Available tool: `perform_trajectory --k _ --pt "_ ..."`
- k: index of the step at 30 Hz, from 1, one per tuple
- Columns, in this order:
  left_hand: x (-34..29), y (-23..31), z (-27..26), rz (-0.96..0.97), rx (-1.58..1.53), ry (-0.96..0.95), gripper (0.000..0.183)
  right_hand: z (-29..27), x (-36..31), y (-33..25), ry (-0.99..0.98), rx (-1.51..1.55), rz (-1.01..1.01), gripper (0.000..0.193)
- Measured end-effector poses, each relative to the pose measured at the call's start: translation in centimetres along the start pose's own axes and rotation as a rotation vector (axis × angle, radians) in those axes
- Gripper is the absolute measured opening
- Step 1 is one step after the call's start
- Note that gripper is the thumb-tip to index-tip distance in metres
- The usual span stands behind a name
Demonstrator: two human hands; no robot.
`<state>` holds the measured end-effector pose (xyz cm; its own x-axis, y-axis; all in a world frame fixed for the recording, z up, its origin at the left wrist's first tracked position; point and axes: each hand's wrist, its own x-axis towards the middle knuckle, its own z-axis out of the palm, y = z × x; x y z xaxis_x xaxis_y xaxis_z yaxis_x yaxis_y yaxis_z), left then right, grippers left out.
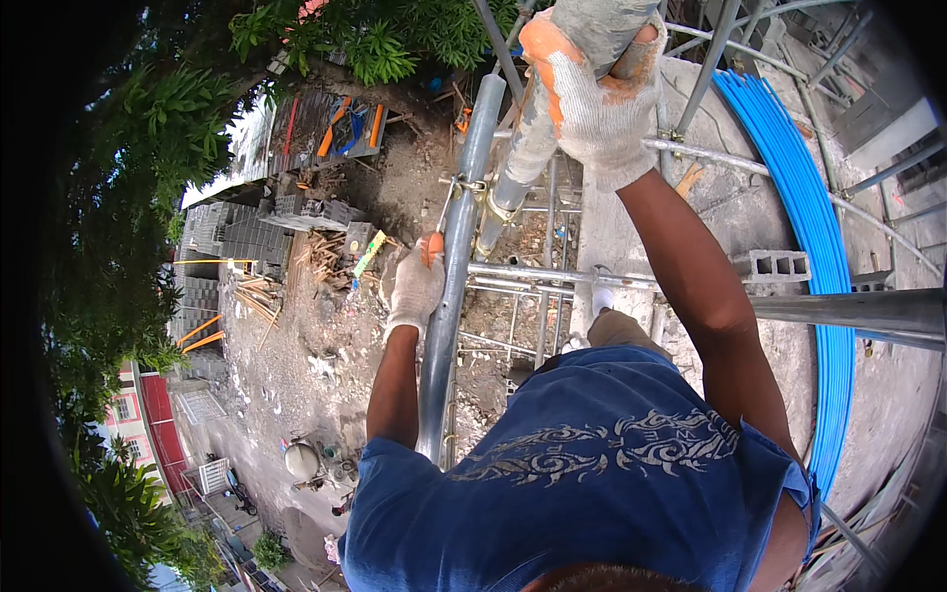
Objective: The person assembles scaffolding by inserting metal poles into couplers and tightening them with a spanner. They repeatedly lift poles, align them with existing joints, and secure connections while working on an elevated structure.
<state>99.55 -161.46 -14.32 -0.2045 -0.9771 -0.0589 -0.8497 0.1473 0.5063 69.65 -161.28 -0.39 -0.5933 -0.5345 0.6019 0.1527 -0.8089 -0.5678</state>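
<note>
My left hand (pixel 416 281), in a white work glove with orange fingertips, is closed around a slim metal wrench (pixel 446 210). The wrench reaches up to a scaffold clamp (pixel 466 185) on a grey steel tube (pixel 456 286), which runs lengthwise just right of that hand. Higher and to the right, my right hand (pixel 602 109), gloved the same way, wraps round a thick cement-stained scaffold pole (pixel 602 30). Another stained pole (pixel 523 148) slants down beside it, with a second clamp (pixel 501 207) near its lower part. The wrench's grip end is hidden in my left glove.
Horizontal scaffold tubes (pixel 562 276) cross below me, with the ground far beneath. At right, a bundle of blue pipes (pixel 829 296) and a hollow concrete block (pixel 774 266) lie on a concrete slab (pixel 715 212). Stacked grey blocks (pixel 232 237) and timber scraps (pixel 326 259) are down left.
</note>
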Motion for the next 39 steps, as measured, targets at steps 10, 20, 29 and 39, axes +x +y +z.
perform_trajectory --k 10,20,29,39 --pt "-0.6 1.7 -1.5 -0.018 -0.050 -0.113 0.052 -1.0 -1.0 -0.2 0.010 0.116 0.073 0.050" --pt "-0.5 1.6 -1.3 0.084 0.075 -0.030 0.038 1.1 1.3 -2.0 0.003 -0.278 -0.346 0.083" --pt "-0.1 5.7 -3.3 0.022 0.283 -0.132 0.032 -1.7 0.5 0.2 -0.123 -0.126 -0.044 0.057" --pt "0.0 7.7 -2.7 -0.050 0.165 -0.089 0.030 -3.3 4.7 2.0 -0.223 -0.120 0.313 0.096"
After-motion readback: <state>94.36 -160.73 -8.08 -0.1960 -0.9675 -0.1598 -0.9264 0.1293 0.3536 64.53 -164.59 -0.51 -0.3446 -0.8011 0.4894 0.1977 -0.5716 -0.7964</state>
